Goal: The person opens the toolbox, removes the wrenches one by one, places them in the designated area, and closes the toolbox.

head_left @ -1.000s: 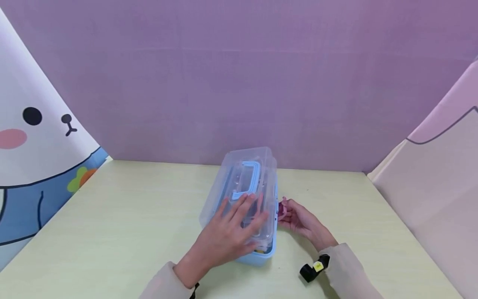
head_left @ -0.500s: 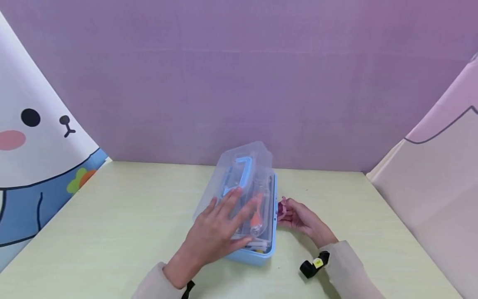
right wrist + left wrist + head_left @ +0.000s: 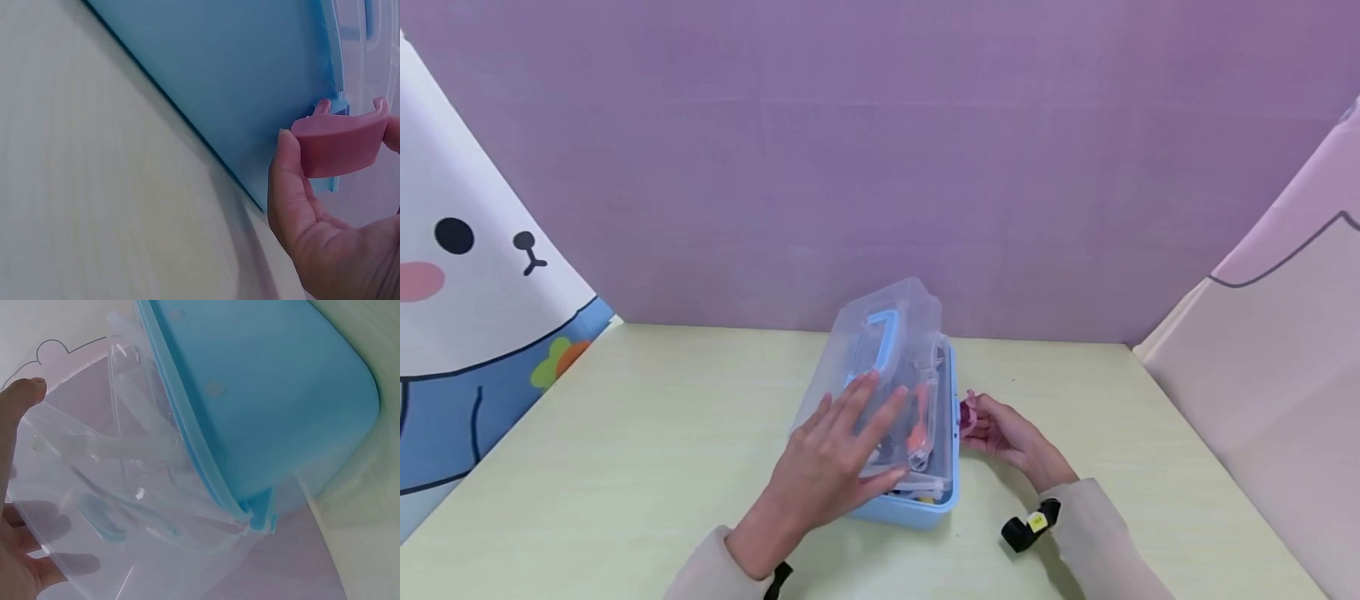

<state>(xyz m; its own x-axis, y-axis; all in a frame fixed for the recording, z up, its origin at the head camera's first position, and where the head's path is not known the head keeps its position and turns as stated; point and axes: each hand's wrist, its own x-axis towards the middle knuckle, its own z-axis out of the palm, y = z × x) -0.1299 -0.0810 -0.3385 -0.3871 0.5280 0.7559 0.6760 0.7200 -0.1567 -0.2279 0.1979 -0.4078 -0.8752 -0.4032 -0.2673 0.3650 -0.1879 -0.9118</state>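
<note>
A light-blue plastic storage box (image 3: 898, 511) with a clear hinged lid (image 3: 887, 333) stands on the table, its lid tilted up on the right side. My left hand (image 3: 823, 467) lies on the lid with fingers spread, its thumb by the lid's near edge. In the left wrist view, the fingers show through the clear plastic. My right hand (image 3: 1011, 442) pinches a pink latch (image 3: 340, 144) at the box's right side, between thumb and finger. Inside the box sits a clear tray (image 3: 925, 483) with an orange-handled item (image 3: 919, 425), partly seen through plastic.
The pale table (image 3: 662, 433) extends on both sides of the box. A purple backdrop (image 3: 880, 167) rises behind it, with printed cartoon panels (image 3: 482, 250) at left and right. A blue handle (image 3: 887, 337) is on the lid.
The lid has tipped up and to the left, leaving a gap along the right rim that shows the tray. My left hand has moved left with it; the right hand stays at the latch.
</note>
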